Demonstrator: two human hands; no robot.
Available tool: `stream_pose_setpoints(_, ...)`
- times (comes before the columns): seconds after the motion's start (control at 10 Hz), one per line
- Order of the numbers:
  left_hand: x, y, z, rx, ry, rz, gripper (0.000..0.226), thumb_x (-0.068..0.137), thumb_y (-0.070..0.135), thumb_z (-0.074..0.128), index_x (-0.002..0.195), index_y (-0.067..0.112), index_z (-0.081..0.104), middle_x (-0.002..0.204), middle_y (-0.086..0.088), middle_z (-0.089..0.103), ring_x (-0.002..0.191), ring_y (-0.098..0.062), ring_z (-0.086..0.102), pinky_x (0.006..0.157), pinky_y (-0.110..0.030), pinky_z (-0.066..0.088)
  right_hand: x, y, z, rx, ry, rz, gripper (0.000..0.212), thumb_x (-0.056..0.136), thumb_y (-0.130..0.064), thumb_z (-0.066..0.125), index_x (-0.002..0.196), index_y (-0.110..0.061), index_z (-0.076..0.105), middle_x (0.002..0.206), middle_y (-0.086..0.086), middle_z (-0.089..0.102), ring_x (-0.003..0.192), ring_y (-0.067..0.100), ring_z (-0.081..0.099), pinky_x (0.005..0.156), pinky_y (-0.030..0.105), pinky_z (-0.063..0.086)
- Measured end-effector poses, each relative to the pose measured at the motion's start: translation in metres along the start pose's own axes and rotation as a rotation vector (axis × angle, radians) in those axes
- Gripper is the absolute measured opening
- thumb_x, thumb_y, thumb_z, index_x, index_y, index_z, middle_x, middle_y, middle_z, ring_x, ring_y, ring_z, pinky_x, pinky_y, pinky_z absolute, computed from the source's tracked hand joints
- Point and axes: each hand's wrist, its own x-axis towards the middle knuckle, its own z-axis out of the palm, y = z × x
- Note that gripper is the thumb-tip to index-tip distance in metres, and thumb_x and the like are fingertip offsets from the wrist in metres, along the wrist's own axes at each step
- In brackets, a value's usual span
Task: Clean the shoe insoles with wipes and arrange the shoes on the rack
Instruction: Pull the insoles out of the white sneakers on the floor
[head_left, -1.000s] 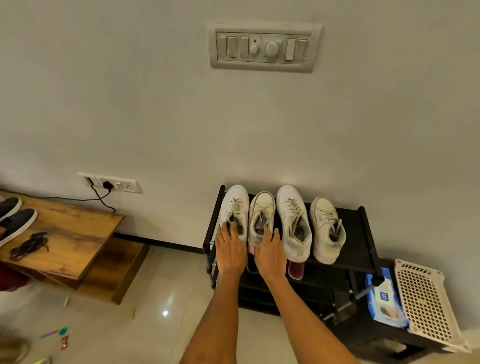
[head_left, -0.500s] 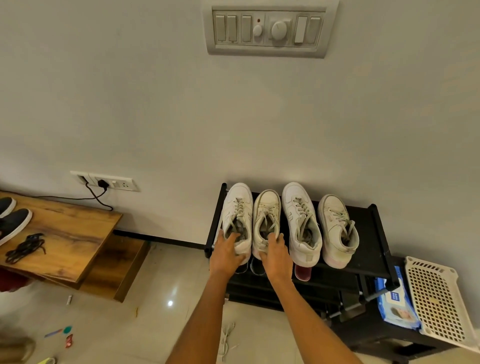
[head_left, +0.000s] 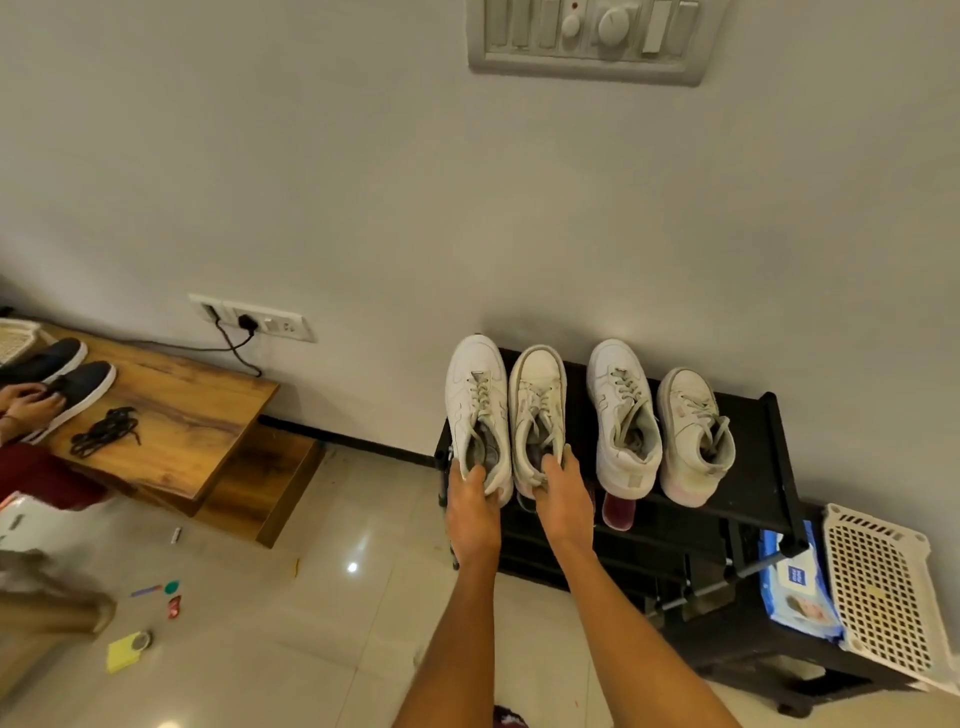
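Black metal-frame shoe rack (head_left: 753, 441) standing vs. grey wall, approx. 3 o'clock of frame centre. Top shelf carrying 4 white lace-up sneakers, toes pointing to 12 o'clock, heels overhanging front edge.
- Item 1: far-left white sneaker (head_left: 475, 410); left hand (head_left: 470, 512) gripping its heel, fingers curling into the collar.
- Item 2: second cream-white sneaker (head_left: 537, 410), touching item 1 at its 3 o'clock; right hand (head_left: 563, 499) gripping its heel, fingertips hooking over the collar.
- Item 3: third white sneaker (head_left: 623, 415), sitting apart from item 2, w/ gap between.
- Item 4: fourth off-white sneaker w/ pinkish heel (head_left: 693, 436), just beside item 3, angling slightly.
- Maroon shoe tip (head_left: 618, 512) showing on lower shelf, under item 3.
- Blue pack of wet wipes (head_left: 795, 587) lying at rack's 4 o'clock, beside white perforated plastic basket (head_left: 883, 587).
- Wooden low table (head_left: 182, 415) at 9 o'clock holding pair of dark slip-on shoes (head_left: 78, 379) & loose black laces (head_left: 104, 431); another person's hands (head_left: 28, 402) touching one dark shoe.
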Motion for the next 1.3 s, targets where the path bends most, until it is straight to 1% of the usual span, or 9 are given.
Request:
stream_pose_setpoints(0.1, -0.012, -0.017, -0.015, -0.052, 0.023, -0.055, 0.041, 0.092, 0.011, 0.054, 0.131, 0.005, 0.045, 0.137, -0.013, 0.041, 0.119, -0.031, 0.047, 0.092, -0.034, 0.043, -0.01, -0.015, 0.006, 0.128, -0.099, -0.037, 0.049, 0.091, -0.01, 0.051, 0.138, -0.012, 0.041, 0.15, 0.01, 0.027, 0.129, 0.032, 0.04, 0.101, 0.038, 0.039)
stream_pose_setpoints(0.2, -0.035, -0.03, -0.037, -0.14, 0.159, -0.176, 0.035, 0.093, 0.012, 0.051, 0.126, 0.003, 0.047, 0.138, -0.013, 0.041, 0.114, -0.029, 0.05, 0.089, -0.033, 0.046, -0.024, -0.04, 0.01, 0.123, -0.149, -0.096, 0.047, 0.094, -0.02, 0.05, 0.138, -0.023, 0.037, 0.15, -0.001, 0.03, 0.118, 0.015, 0.05, 0.09, 0.022, 0.045)
stream_pose_setpoints(0.3, -0.056, -0.053, -0.05, -0.09, 0.312, -0.211, 0.012, 0.089, 0.008, 0.057, 0.101, 0.008, 0.055, 0.142, -0.007, 0.041, 0.104, -0.02, 0.058, 0.077, -0.02, 0.047, -0.04, -0.055, 0.031, 0.03, -0.254, -0.266, 0.048, 0.091, -0.009, 0.05, 0.138, -0.017, 0.04, 0.154, 0.005, 0.02, 0.13, 0.03, 0.04, 0.1, 0.038, 0.043)
stream_pose_setpoints(0.6, -0.126, -0.156, -0.057, -0.06, 0.471, -0.585, 0.013, 0.082, 0.001, 0.057, 0.091, 0.009, 0.053, 0.118, -0.005, 0.053, 0.082, -0.008, 0.044, 0.061, -0.016, 0.034, -0.097, -0.059, 0.118, -0.228, -0.575, -0.622, 0.035, 0.088, -0.013, 0.059, 0.121, -0.015, 0.048, 0.142, 0.005, 0.036, 0.114, 0.021, 0.052, 0.086, 0.03, 0.049)
stream_pose_setpoints(0.7, -0.148, -0.205, -0.036, -0.071, 0.465, -0.738, 0.012, 0.085, 0.005, 0.059, 0.096, 0.006, 0.055, 0.118, -0.007, 0.053, 0.087, -0.015, 0.052, 0.058, -0.007, 0.031, -0.112, -0.04, 0.177, -0.263, -0.684, -0.691, 0.039, 0.086, -0.009, 0.061, 0.123, -0.012, 0.051, 0.142, 0.01, 0.039, 0.116, 0.025, 0.052, 0.089, 0.034, 0.05)
stream_pose_setpoints(0.8, -0.16, -0.266, 0.0, -0.122, 0.381, -0.88, 0.032, 0.092, 0.005, 0.053, 0.124, -0.001, 0.05, 0.126, -0.013, 0.046, 0.111, -0.028, 0.05, 0.075, -0.006, 0.035, -0.128, -0.004, 0.25, -0.299, -0.803, -0.71, 0.032, 0.086, -0.008, 0.06, 0.118, -0.01, 0.054, 0.143, 0.014, 0.04, 0.118, 0.029, 0.052, 0.088, 0.036, 0.049)
stream_pose_setpoints(1.0, -0.184, -0.425, 0.117, -0.138, 0.448, -1.133, 0.018, 0.083, 0.01, 0.065, 0.1, 0.01, 0.061, 0.113, -0.004, 0.055, 0.085, -0.015, 0.052, 0.066, -0.019, 0.034, -0.156, 0.104, 0.429, -0.351, -0.994, -0.718, 0.031, 0.083, -0.005, 0.057, 0.114, -0.011, 0.054, 0.142, 0.012, 0.04, 0.117, 0.031, 0.052, 0.082, 0.034, 0.048)
stream_pose_setpoints(1.1, -0.189, -0.505, 0.173, -0.114, 0.466, -1.192, 0.019, 0.082, 0.015, 0.066, 0.098, 0.007, 0.059, 0.114, -0.009, 0.056, 0.092, -0.028, 0.055, 0.066, -0.026, 0.033, -0.16, 0.155, 0.518, -0.382, -1.037, -0.717, 0.034, 0.083, -0.007, 0.056, 0.116, -0.014, 0.052, 0.144, 0.011, 0.036, 0.118, 0.031, 0.051, 0.083, 0.035, 0.048)
stream_pose_setpoints(1.3, -0.194, -0.62, 0.255, -0.025, 0.522, -1.19, 0.021, 0.083, 0.014, 0.064, 0.101, 0.007, 0.055, 0.12, -0.01, 0.053, 0.093, -0.03, 0.056, 0.065, -0.026, 0.034, -0.165, 0.212, 0.654, -0.267, -1.04, -0.711, 0.039, 0.089, -0.008, 0.05, 0.127, -0.015, 0.048, 0.141, 0.01, 0.039, 0.119, 0.032, 0.048, 0.092, 0.037, 0.043)
